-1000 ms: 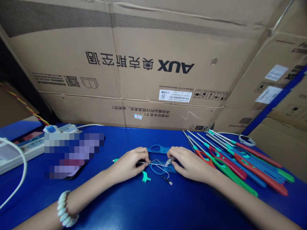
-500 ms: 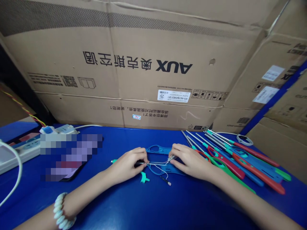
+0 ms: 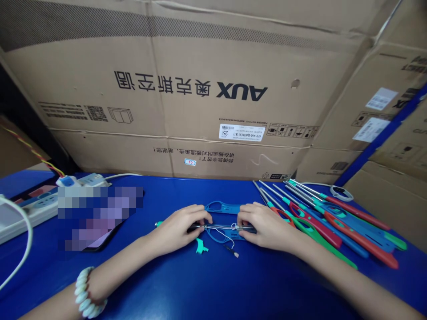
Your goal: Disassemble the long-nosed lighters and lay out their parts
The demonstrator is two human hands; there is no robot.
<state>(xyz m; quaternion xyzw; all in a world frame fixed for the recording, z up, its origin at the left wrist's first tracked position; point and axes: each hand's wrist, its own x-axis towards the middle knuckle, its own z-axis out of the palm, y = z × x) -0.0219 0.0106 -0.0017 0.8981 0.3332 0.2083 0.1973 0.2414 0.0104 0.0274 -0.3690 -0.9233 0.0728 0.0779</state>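
My left hand (image 3: 182, 226) is closed on a slim dark rod, whose teal end (image 3: 159, 224) sticks out on its left. From its fingertips a thin white wire (image 3: 218, 228) and a thin tube run across to my right hand (image 3: 262, 225). That hand pinches a small whitish fitting (image 3: 235, 226) at the tube's end; the rest is covered by its fingers. Beneath and behind lie two blue lighter shell halves (image 3: 230, 208). A green trigger piece (image 3: 201, 246) rests near my left hand. One wire leads to a small black igniter piece (image 3: 231, 251) on the table.
Several long lighters (image 3: 336, 231) with metal barrels are heaped on the right, beside a watch-like band (image 3: 341, 192). To the left are a blurred phone (image 3: 106, 218) and a white power strip (image 3: 26, 213). A large cardboard box (image 3: 187, 111) walls off the back.
My right hand has lowered its fingertips slightly, bringing the fitting and tube down level with the left hand's rod. The left fingers have shifted slightly right; loose parts stay in place.
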